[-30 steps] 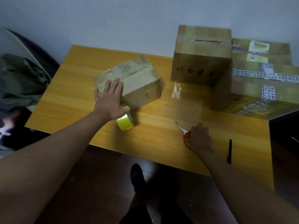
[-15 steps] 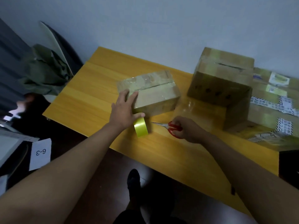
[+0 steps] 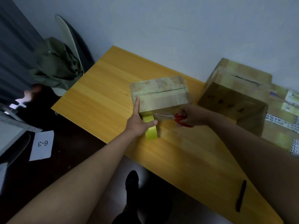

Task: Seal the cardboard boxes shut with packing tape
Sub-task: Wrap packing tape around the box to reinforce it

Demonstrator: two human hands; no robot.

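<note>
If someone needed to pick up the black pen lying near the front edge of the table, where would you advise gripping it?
Probably at the middle of the black pen, from above, pinching across its thin barrel. It lies flat on the table with bare wood on both long sides, so fingers should fit either side.

Glossy-taped cardboard box (image 3: 159, 94) on smooth wooden table (image 3: 103, 88)

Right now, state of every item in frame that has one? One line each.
Small tape-wrapped cardboard box: flaps closed, taped over.
Yellow roll of packing tape: on edge, strip running up to the box.
Red-handled scissors: blades slightly open, beside the strip.
Left hand: holds roll, finger against box.
Right hand: grips scissors.
Tall brown cardboard box: top seam gapped.
Black pen: lying flat.
</note>
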